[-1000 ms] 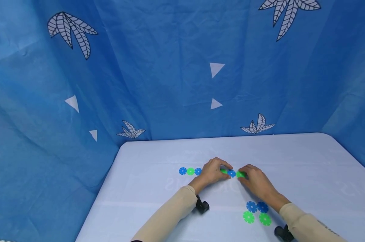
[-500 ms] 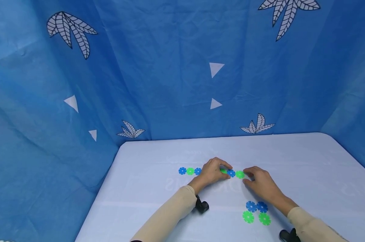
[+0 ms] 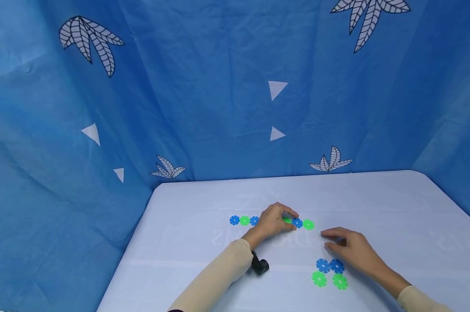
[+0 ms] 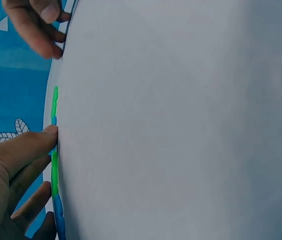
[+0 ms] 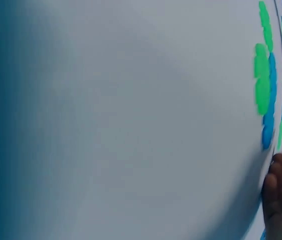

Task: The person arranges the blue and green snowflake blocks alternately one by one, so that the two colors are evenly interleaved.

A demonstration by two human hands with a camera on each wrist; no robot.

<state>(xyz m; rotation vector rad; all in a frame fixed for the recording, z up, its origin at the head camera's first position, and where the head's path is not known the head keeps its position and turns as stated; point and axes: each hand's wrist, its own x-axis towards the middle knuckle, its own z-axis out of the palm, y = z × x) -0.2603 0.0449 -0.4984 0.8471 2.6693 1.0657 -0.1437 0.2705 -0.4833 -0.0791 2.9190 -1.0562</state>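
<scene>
A row of flat, notched plastic snowflake discs in blue and green runs across the table, partly hidden behind my left hand [image 3: 273, 220]. Thumb and index finger of that hand pinch a blue snowflake disc [image 3: 297, 223] near the row's right end. Just beyond it, a green snowflake disc [image 3: 308, 224] ends the row. My right hand [image 3: 353, 248] is lower and to the right, thumb and fingers apart with nothing between them. Close below its fingertips lie two blue discs [image 3: 323, 265] side by side and two green discs [image 3: 340, 281].
The white-covered table [image 3: 196, 260] reaches back to a blue curtain [image 3: 227, 108] with leaf and triangle prints. A black wrist device [image 3: 260, 265] shows beneath my left forearm.
My right hand has let go of the green disc at the row's right end and drawn back right and toward me. The left hand stays in place.
</scene>
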